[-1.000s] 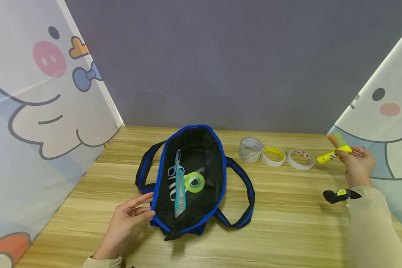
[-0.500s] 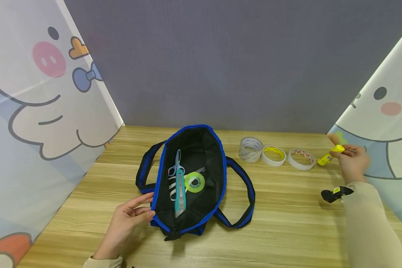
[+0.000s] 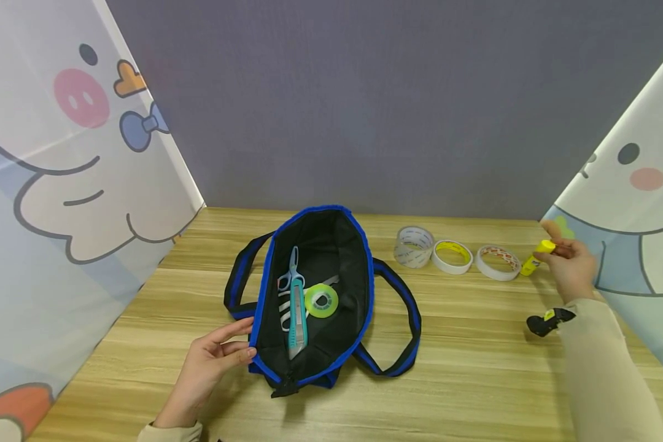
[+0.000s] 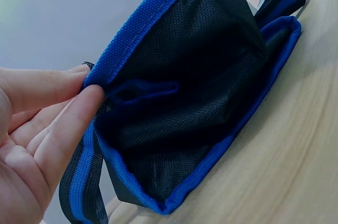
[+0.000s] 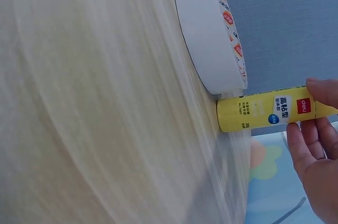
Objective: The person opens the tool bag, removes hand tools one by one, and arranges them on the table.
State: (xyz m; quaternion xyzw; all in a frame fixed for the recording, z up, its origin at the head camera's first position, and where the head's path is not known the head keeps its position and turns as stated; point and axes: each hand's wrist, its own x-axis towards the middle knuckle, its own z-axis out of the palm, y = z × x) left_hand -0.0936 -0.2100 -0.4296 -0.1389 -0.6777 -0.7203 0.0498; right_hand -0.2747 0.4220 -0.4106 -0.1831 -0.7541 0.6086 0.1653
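The yellow glue stick stands, in the head view, in the right grip, pinched near its upper end. Just left of that grip, beside the stick's foot, a red-printed tape roll lies on the tabletop; farther left sit a yellow-lined tape roll and a clear tape roll. Well left of them, the left grip holds the near rim of a black bag; inside, to the right of this grip, lie scissors, a teal cutter and a green tape roll. In the left wrist view, thumb and fingertips close on the bag's blue trim, the mouth spreading right of the grip and a striped strap hanging below. In the right wrist view, thumb and fingers are only the stick's width apart; left of them, its lower end appears to touch the tabletop, the stick roughly upright.
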